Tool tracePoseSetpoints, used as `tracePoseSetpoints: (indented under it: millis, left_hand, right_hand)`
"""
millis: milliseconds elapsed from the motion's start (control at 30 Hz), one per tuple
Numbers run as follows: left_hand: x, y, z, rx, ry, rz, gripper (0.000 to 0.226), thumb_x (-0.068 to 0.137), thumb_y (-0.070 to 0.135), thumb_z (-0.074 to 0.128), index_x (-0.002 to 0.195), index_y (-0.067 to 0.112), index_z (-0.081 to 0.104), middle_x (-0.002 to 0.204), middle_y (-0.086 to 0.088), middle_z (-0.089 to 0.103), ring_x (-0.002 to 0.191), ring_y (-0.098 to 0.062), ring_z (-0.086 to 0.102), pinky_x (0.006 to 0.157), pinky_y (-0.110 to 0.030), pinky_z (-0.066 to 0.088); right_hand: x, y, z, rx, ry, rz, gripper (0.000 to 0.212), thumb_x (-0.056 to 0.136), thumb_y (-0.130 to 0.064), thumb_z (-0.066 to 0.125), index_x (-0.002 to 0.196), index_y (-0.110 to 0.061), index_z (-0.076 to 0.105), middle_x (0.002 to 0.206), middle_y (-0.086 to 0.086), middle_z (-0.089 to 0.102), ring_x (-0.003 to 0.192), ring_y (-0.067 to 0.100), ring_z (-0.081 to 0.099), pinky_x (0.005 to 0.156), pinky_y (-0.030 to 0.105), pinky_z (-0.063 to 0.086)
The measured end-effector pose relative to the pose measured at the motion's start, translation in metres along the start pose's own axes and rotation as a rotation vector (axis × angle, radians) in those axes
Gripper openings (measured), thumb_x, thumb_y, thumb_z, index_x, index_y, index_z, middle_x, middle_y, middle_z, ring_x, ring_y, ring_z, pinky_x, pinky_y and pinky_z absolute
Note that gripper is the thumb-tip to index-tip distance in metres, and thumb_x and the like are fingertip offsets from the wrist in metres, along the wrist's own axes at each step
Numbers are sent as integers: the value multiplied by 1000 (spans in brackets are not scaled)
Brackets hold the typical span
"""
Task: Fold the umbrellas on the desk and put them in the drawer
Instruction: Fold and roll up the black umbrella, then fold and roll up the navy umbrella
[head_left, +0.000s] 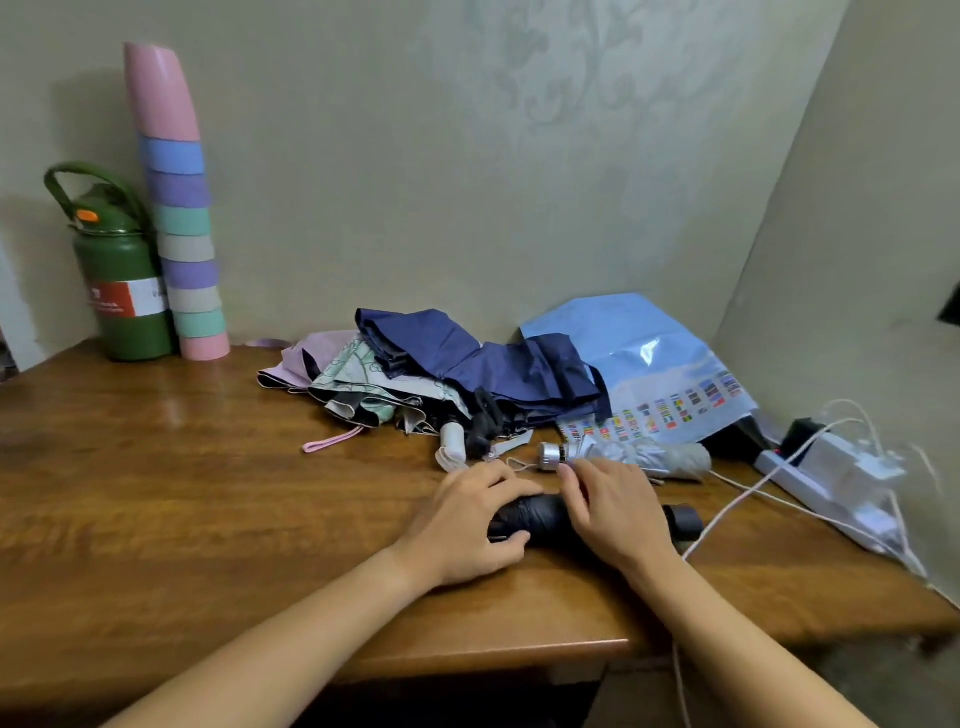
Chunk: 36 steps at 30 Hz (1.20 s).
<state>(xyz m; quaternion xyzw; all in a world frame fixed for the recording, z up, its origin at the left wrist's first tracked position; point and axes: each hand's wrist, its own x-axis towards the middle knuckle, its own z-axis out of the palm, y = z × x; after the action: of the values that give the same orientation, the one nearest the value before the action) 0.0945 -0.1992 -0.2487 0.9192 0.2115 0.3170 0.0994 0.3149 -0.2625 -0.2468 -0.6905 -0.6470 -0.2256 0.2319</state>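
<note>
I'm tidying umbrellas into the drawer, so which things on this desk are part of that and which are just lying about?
Part of the job:
black umbrella, held by left hand and right hand
navy umbrella
silver umbrella

Lying about:
green bottle
stacked cups
power strip

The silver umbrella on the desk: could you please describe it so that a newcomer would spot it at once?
Start at the wooden desk and go to its right side, near the white power strip. The silver umbrella lies in front of the light blue umbrella. Among the loose ones, only it is rolled tight, grey, with a shiny metal handle.
</note>
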Motion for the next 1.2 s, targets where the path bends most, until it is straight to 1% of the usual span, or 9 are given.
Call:
tracePoseSetpoints:
  millis: [100, 200, 433, 600, 700, 833, 1033, 1133, 1200]
  left_hand:
    - [14, 4, 16, -23, 29, -54, 51, 84, 42, 63, 134, 37, 62, 122, 15, 55, 116, -4, 50, 106, -32, 41]
    - [24, 3, 28, -32, 42, -106, 51, 83, 38, 62, 134, 32, 64, 124, 11, 57, 118, -9, 52, 105, -37, 44]
    - [37, 2, 37, 172, 72, -172, 53, 95, 35, 64, 147, 35, 52, 142, 8, 50, 137, -13, 41, 118, -32, 27]
    - [42, -3, 30, 246, 78, -107, 45, 96, 37, 57, 140, 29, 60, 137, 4, 57, 133, -16, 47, 115, -34, 30]
    - [50, -9, 23, 265, 182, -218, 36, 97, 38, 52, 127, 24, 66, 124, 3, 58, 120, -17, 52, 103, -33, 40]
    - [64, -23, 10, 383, 99, -399, 39, 103, 41, 44, 132, 18, 54, 127, -3, 53, 119, -21, 50, 96, -35, 45]
    - [61, -42, 16, 374, 121, -286, 34, 95, 42, 42, 108, 20, 66, 106, 4, 61, 104, -17, 54, 87, -32, 48]
    - [55, -61, 18, 295, 224, -202, 22, 88, 35, 48, 93, 22, 66, 88, 9, 61, 90, -13, 53, 78, -31, 48]
    - [56, -70, 14, 248, 252, -179, 16, 86, 31, 52, 88, 22, 65, 82, 10, 61, 85, -11, 52, 74, -30, 48]
  right_hand:
    - [-11, 21, -8, 49, -161, -213, 40, 102, -58, 37, 107, -24, 57, 101, -5, 55, 93, 18, 53, 81, 33, 39]
    - [-9, 34, -18, 20, -206, -327, 51, 94, -62, 54, 127, -24, 54, 120, -2, 52, 103, 17, 51, 87, 34, 46]
    - [13, 52, -11, -7, -258, -218, 53, 93, -55, 64, 134, -23, 52, 152, 5, 39, 136, 27, 44, 109, 40, 41]
    - [23, 53, -2, 100, -401, -150, 60, 93, -55, 52, 144, -25, 42, 145, -2, 40, 132, 20, 41, 114, 36, 34]
    - [31, 48, 4, 182, -411, -32, 56, 92, -59, 32, 141, -33, 43, 137, -9, 43, 127, 13, 38, 109, 37, 31]
    - [46, 37, 20, 281, -209, 184, 36, 106, -46, 29, 114, -30, 60, 113, -8, 55, 112, 17, 50, 98, 40, 39]
    - [82, -1, 37, 182, -160, 292, 37, 105, -38, 35, 79, -20, 53, 88, 3, 55, 93, 29, 51, 80, 43, 40]
    - [107, -23, 44, 425, -263, 287, 48, 105, -30, 43, 64, -6, 49, 71, 15, 60, 76, 32, 54, 69, 40, 35]
    - [123, -37, 50, 483, -390, 340, 48, 105, -33, 45, 68, -3, 53, 77, 19, 65, 78, 35, 59, 68, 38, 36]
